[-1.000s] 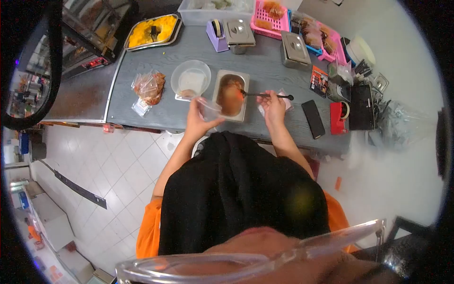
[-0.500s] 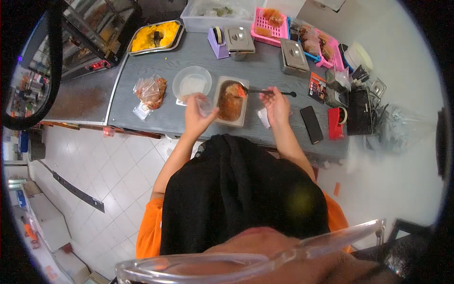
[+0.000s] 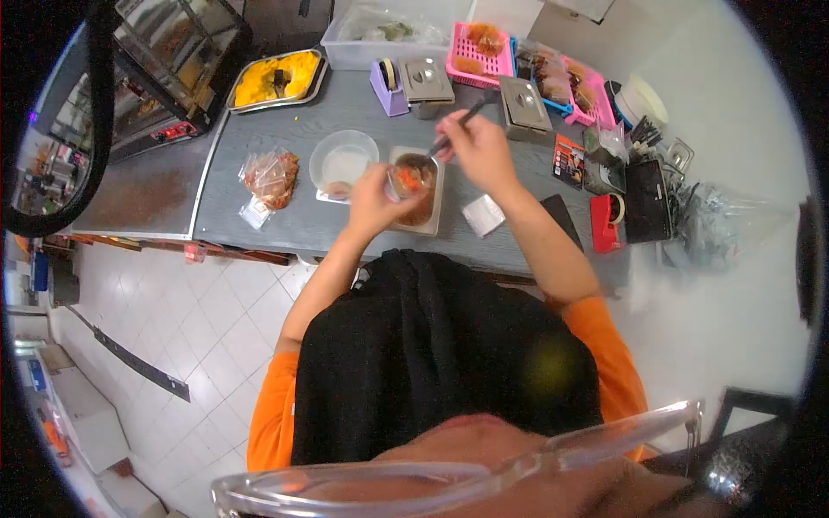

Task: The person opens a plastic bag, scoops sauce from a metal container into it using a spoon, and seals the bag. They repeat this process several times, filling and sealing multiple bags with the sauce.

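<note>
My left hand (image 3: 376, 205) holds a small clear cup (image 3: 402, 188) over the left part of a steel pan (image 3: 432, 226) of brown sauce. Reddish-orange food shows at the cup. In my right hand (image 3: 477, 148) is a black-handled spoon (image 3: 471, 112), tilted, its lower end at the cup and pan. A round clear container (image 3: 344, 155) stands left of the pan. Further left lie filled clear bags (image 3: 271, 180) of reddish food. A small white packet (image 3: 484, 216) rests on the counter below my right hand.
Yellow food fills a tray (image 3: 276, 79) at the back left. Behind the pan are a purple tape dispenser (image 3: 389, 90) and lidded steel containers (image 3: 427, 81) (image 3: 523, 105). Pink baskets (image 3: 477, 53), a dark phone (image 3: 561, 219) and a red dispenser (image 3: 606, 224) are to the right.
My right hand has moved up and left, now gripping the spoon with its handle raised. My left hand has brought the cup right, over the pan. Reddish food now shows at the cup.
</note>
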`<control>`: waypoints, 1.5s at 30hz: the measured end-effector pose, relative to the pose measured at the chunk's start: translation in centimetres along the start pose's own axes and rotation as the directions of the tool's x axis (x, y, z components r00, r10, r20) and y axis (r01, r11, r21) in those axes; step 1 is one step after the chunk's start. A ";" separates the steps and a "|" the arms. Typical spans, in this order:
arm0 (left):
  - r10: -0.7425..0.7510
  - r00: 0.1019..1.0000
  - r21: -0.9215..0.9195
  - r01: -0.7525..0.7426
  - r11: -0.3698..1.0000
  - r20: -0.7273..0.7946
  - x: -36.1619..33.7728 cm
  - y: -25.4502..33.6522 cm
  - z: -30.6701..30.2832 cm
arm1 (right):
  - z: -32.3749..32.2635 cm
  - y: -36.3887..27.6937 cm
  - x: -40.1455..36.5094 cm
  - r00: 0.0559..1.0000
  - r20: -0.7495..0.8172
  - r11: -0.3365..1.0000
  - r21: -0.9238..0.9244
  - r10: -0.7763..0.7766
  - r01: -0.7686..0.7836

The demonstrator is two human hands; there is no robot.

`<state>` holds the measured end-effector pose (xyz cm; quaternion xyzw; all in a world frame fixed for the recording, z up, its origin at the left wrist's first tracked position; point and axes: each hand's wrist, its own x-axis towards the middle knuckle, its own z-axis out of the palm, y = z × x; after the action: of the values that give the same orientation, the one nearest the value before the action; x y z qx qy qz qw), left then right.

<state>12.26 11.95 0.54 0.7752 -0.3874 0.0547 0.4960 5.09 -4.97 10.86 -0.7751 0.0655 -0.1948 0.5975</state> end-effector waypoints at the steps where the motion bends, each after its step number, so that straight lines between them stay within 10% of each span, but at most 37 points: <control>1: -0.046 0.998 -0.031 0.047 0.998 0.035 0.1 0.2 0.0 | 0.5 -0.9 -0.2 0.999 0.027 0.995 -0.100 -0.022 0.024; 2: -0.091 0.993 -0.061 0.095 0.994 0.073 0.1 0.3 0.1 | 0.7 -1.6 -0.2 0.999 0.026 0.994 -0.102 -0.023 0.025; 4: -0.056 0.998 -0.121 0.061 0.991 0.041 0.1 0.0 0.6 | 1.0 -2.7 -0.1 0.855 0.318 0.769 -0.385 -0.409 0.511; 8: -0.119 0.992 -0.242 0.123 0.963 0.034 0.2 1.6 0.0 | 1.4 -3.3 -0.1 0.662 0.578 0.594 -0.343 -0.478 0.728; 27: -0.190 0.982 -0.241 0.182 0.953 -0.009 0.3 0.4 0.6 | -0.2 -2.7 -2.2 0.705 0.228 0.646 -0.285 -0.672 0.708; 33: -0.101 0.993 -0.186 0.088 0.978 -0.060 0.9 0.5 0.3 | -0.6 -0.2 -2.0 0.886 -0.051 0.875 -0.191 -0.462 0.445; 36: -0.102 0.992 -0.234 0.082 0.969 -0.074 1.2 -0.1 -0.3 | -0.7 1.4 -1.5 0.927 -0.326 0.909 0.299 -0.187 0.289; 38: -0.369 0.929 -0.366 0.338 0.867 -0.016 1.9 -0.8 -1.3 | -1.0 4.5 -1.3 0.892 -0.439 0.812 0.558 0.109 0.175; 45: -0.327 0.928 0.085 0.316 0.945 0.181 5.4 -9.6 -2.3 | 1.1 13.8 -4.7 0.897 -0.282 0.822 0.553 0.340 -0.138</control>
<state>22.99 12.80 -2.73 0.8430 -0.2997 -0.0920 0.4371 3.01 -6.29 -3.59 -0.5192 0.2199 -0.2692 0.7808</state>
